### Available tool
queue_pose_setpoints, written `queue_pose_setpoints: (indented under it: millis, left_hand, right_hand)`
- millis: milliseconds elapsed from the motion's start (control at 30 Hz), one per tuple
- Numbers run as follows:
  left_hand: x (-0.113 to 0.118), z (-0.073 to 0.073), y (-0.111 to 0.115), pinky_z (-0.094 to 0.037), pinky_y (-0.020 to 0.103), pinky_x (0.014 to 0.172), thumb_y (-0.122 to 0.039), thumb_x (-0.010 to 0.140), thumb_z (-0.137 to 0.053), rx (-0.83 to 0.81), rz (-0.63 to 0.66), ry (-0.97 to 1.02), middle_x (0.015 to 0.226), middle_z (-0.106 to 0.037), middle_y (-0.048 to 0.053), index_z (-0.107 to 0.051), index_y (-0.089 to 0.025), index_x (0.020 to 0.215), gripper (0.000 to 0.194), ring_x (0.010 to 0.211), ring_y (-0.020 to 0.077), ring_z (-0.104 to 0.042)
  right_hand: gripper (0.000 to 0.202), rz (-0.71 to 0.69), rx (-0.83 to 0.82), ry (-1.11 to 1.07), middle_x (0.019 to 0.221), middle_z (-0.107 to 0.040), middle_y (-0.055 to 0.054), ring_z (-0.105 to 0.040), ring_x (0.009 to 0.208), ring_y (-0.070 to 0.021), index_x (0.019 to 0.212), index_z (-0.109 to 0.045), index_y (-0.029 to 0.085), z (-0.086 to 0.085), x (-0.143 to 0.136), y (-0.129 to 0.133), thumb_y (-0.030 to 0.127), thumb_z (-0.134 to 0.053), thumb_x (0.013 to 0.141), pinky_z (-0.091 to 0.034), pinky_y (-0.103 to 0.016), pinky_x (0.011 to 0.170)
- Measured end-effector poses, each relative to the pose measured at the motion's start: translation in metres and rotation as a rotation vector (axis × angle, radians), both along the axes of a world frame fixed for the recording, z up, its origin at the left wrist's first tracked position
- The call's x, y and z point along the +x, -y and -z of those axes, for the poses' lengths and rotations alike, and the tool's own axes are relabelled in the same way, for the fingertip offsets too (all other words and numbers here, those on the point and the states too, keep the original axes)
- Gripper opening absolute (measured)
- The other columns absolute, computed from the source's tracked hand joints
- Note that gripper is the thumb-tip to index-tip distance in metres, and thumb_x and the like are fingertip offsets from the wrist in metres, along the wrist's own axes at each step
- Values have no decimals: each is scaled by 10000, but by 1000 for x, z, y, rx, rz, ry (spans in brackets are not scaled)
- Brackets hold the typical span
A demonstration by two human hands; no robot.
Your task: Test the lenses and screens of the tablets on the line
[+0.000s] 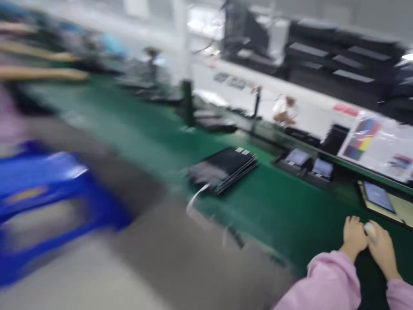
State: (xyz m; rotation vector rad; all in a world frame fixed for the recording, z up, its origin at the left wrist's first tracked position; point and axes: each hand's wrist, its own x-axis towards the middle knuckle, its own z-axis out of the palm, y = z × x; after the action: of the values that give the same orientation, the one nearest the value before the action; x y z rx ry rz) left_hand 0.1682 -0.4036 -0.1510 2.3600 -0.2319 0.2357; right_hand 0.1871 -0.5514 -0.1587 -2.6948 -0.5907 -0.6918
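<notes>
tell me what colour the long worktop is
The worktop is green; the head view, the only one, shows it.

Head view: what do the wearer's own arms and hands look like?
Both the left sleeve and right sleeve are long and pale pink; the left one looks loose and creased. The left hand and right hand show no gloves. I can't make out any markings on the sleeves.

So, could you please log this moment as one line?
left hand: beside right hand | right hand: touching small pale object | nearby: tablet, green table
</notes>
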Motion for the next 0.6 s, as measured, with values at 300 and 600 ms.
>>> queue_pose_setpoints:
  millis: [300,600]
  left_hand:
    - [58,-10,-53,-260,593,1306,-263,1008,-670,114,-33,-45,1570,-545,116,-697,-176,1284,290,1547,298,-398]
    - [110,-26,-112,-396,539,1231,-95,867,-633,-18,-180,131,1185,-759,68,-756,-181,966,180,1342,273,-606]
  right_hand:
    - [641,103,319,-73,1280,-619,-91,-615,1147,-290,1377,-638,260,1,62,-52,81,-596,764,-488,-397,991]
    - [669,27,372,-164,1327,-589,-53,-568,1169,-269,1370,-620,251,-5,83,-37,19,-639,743,-453,-389,1017]
